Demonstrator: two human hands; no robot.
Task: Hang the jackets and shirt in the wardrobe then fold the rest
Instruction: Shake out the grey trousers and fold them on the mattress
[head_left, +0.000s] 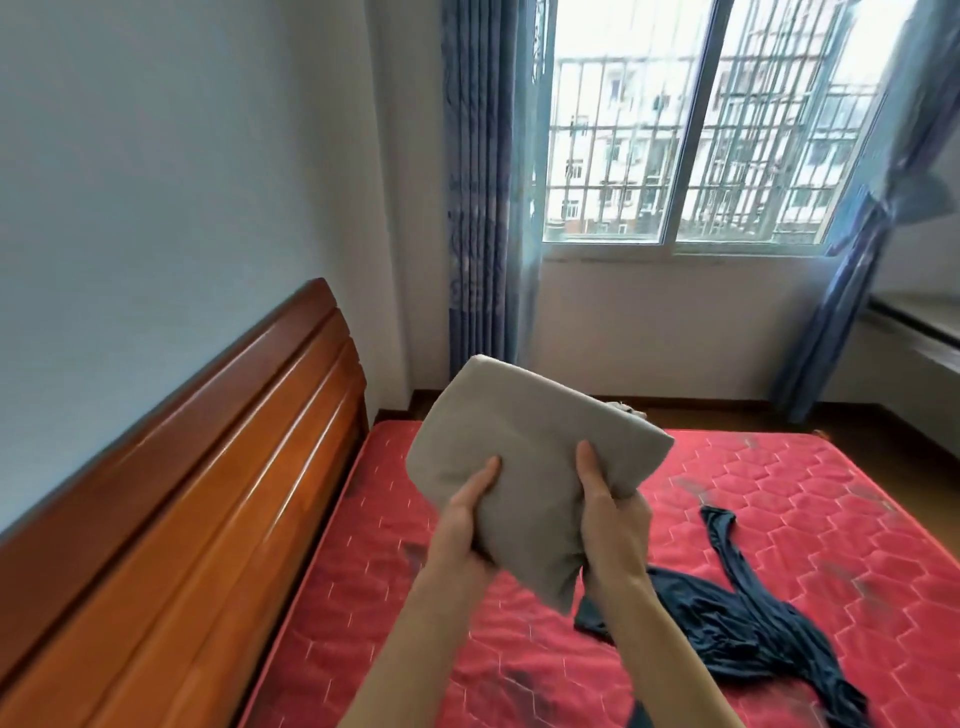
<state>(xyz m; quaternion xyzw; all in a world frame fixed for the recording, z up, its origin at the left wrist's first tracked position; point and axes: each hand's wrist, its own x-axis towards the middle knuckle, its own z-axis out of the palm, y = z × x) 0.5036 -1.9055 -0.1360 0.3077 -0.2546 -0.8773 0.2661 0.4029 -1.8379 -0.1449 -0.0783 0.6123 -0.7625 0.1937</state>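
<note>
Above red mattress (779, 493): folded garment (524, 457) gripped between hands.

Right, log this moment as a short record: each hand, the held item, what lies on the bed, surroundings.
left hand: grips the folded beige garment at its near left edge, thumb on top
right hand: grips its near right edge, thumb on top
held item: folded beige garment, lifted above the red mattress
on the bed: dark blue garment, crumpled and unfolded, right of the hands
surroundings: wooden headboard at left, barred window and blue curtains beyond
</note>
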